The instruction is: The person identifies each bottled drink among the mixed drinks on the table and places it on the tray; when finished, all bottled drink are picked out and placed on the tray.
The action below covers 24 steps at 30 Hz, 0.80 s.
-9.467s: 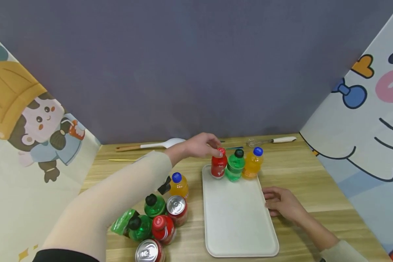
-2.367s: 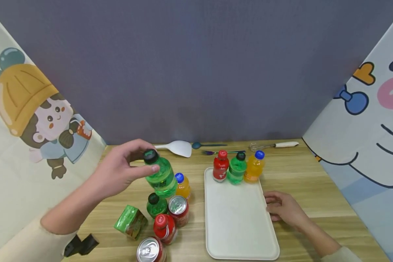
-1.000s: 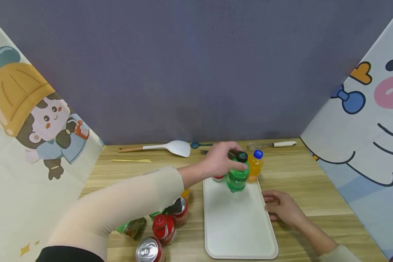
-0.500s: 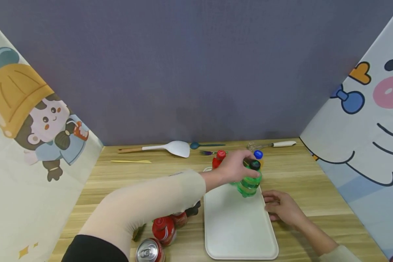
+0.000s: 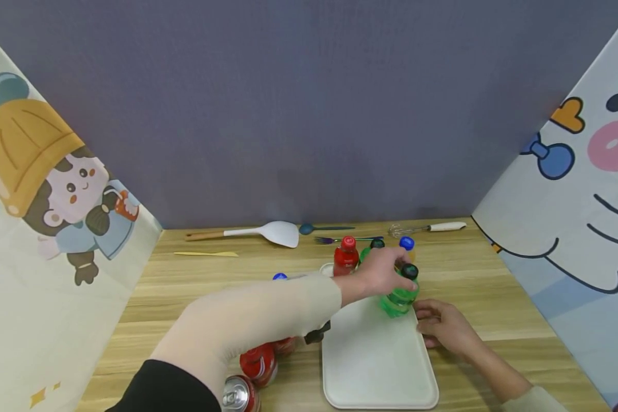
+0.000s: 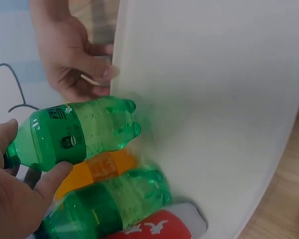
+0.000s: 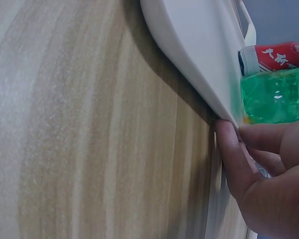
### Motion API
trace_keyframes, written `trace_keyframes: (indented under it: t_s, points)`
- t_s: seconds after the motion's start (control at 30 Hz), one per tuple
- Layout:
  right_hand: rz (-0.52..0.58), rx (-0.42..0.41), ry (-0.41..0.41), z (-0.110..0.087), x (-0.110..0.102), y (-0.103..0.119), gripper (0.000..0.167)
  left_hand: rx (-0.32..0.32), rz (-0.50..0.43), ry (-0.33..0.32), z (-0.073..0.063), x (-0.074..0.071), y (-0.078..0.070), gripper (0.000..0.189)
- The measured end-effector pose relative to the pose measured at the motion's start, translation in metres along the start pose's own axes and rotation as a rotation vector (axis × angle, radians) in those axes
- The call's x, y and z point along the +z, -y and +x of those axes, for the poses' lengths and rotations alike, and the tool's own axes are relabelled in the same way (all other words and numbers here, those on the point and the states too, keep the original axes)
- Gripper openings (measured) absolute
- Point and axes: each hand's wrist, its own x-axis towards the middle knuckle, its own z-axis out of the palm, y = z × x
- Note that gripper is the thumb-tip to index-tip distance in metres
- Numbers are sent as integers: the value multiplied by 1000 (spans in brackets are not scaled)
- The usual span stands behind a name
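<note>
My left hand grips a green soda bottle by its neck, just under the black cap. The bottle's base is close over the right edge of the white tray. In the left wrist view the held bottle lies beside an orange bottle, a second green bottle and a red bottle. These three stand in a row along the tray's far end, the orange one mostly hidden from the head camera. My right hand pinches the tray's right rim between thumb and fingers.
Left of the tray are a red-capped bottle, a can and a blue-capped bottle, partly behind my left sleeve. Along the back lie a spatula, a spoon, a fork, a whisk and a yellow knife.
My left hand took the green bottle from the group at left and carried it over the tray, lately shifting right and nearer. Earlier it let go of the red bottle. My right hand stays put.
</note>
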Motion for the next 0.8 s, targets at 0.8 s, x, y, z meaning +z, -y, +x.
trace_keyframes:
  t_s: [0.8]
  points:
    - [-28,2,-36,-3,2,4,60,-13,79,6,3,21,-3,41]
